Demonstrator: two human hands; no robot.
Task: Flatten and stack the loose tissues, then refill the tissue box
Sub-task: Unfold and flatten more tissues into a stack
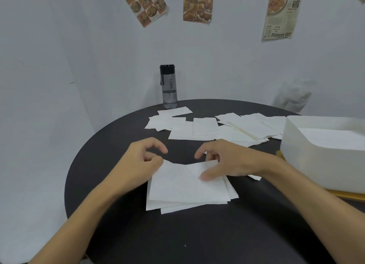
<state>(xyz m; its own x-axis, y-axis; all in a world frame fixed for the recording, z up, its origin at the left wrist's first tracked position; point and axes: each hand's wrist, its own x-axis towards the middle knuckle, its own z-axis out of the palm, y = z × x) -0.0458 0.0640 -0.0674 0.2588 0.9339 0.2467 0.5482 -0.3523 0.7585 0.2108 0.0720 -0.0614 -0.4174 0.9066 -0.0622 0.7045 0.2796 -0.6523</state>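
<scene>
Where the round dark desk (122, 234) fills the lower view, a white tissue box (324, 151) sits at its right edge. Loose tissues (205, 127) lie scattered flat across the far side, overlapping — well apart from the near stack (187, 190), whose sheets sit slightly fanned. A grey bottle (168, 86) stands upright at the far rim. Left hand (142, 161) pinches the top sheet's far-left corner, other fingers curled loosely open. Right hand (223, 161) grips the far-right corner, thumb pressed flat on the sheet — the far edge sags between them.
</scene>
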